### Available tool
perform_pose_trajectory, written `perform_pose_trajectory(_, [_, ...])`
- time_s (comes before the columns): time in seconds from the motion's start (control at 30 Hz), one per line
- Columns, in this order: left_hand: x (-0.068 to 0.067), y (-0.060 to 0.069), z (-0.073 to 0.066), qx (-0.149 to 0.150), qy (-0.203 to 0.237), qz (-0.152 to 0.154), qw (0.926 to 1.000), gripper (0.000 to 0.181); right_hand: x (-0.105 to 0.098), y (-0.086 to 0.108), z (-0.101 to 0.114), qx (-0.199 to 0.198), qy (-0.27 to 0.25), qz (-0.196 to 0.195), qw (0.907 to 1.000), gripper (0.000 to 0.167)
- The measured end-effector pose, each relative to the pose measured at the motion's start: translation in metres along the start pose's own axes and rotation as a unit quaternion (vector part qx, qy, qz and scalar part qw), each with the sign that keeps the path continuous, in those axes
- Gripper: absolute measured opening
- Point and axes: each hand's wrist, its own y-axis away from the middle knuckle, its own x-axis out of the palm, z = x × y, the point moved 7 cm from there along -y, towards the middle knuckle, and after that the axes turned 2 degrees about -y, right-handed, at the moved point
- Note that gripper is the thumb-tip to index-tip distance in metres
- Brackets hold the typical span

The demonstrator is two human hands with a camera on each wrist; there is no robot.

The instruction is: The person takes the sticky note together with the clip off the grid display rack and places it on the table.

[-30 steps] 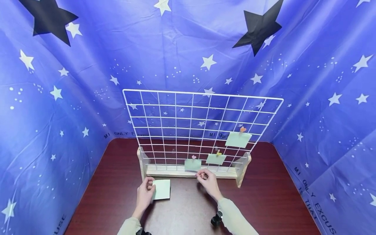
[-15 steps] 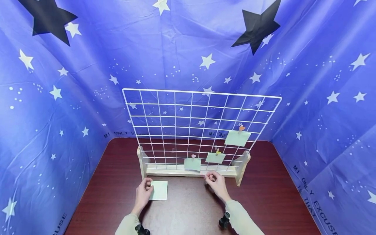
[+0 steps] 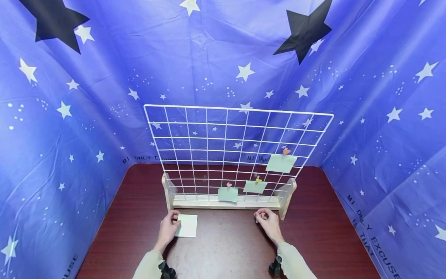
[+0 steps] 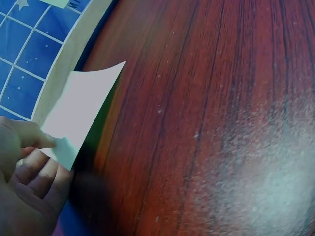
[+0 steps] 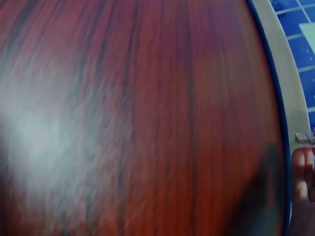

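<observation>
My left hand pinches the left edge of a pale green paper square between thumb and fingers. In the left wrist view the same paper slants up from the fingertips, above the table. My right hand is near the right end of the stand's wooden base, its fingers curled. A small clip shows at its fingertips in the right wrist view, where the hand is cut off by the frame's edge.
A white wire grid stands on a wooden base. Three green papers hang on it by clips, at the lower middle, further right and higher right. A starry blue curtain surrounds the table.
My right hand has moved right and slightly down, away from the lowest hanging paper. My left hand has shifted slightly left with its paper.
</observation>
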Motion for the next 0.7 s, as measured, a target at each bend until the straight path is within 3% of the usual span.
perform_pose_trajectory(0.23, [0.004, -0.003, -0.004, 0.012, -0.042, 0.035, 0.9984, 0.029, -0.022, 0.002, -0.014, 0.011, 0.044, -0.019, 0.9988, 0.008])
perform_pose_trajectory(0.37, [0.004, -0.003, -0.013, 0.046, -0.065, 0.042, 0.9959, 0.030, -0.030, 0.001, -0.018, 0.000, 0.060, -0.016, 0.9981, 0.009])
perform_pose_trajectory(0.57, [0.004, 0.000, -0.028, 0.117, -0.129, 0.027, 0.9843, 0.034, -0.035, -0.001, -0.022, 0.011, 0.079, -0.006, 0.9968, 0.008])
perform_pose_trajectory(0.7, [0.003, 0.002, -0.031, 0.136, -0.162, 0.013, 0.9773, 0.037, -0.035, 0.000, -0.023, 0.022, 0.089, 0.004, 0.9958, 0.007])
